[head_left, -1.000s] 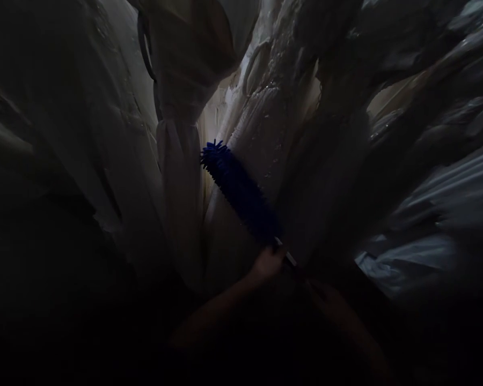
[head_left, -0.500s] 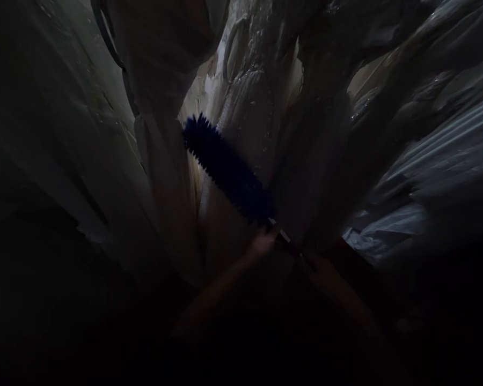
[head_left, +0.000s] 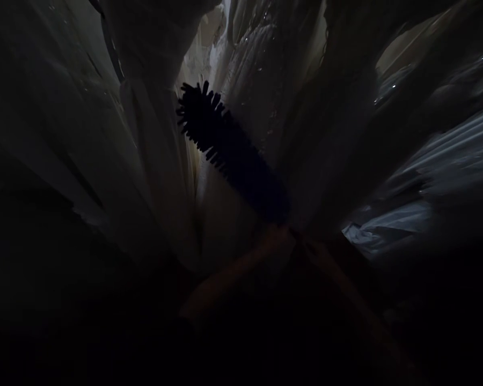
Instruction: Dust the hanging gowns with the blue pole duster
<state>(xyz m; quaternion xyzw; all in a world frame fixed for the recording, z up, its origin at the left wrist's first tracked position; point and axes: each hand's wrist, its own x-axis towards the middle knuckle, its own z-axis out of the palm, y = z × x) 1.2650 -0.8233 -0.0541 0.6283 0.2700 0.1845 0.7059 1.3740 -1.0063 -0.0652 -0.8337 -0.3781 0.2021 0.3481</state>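
A long blue duster (head_left: pixel 229 153) with a bristly head points up and left into a gap between hanging white dresses (head_left: pixel 261 75). My left hand (head_left: pixel 277 237) is closed at the base of the duster's head. My right hand (head_left: pixel 314 252) sits just behind it, closed on the short handle. Both hands are deep in shadow and their fingers barely show. My forearms cross the dark lower middle of the view.
Pale garments (head_left: pixel 145 134) hang close on the left and centre, some with beading. Clear plastic covers (head_left: pixel 426 177) over more garments fill the right side. The bottom of the view is almost black.
The duster has moved up and slightly left, deeper between the dresses. Both hands rose with it. The view has darkened.
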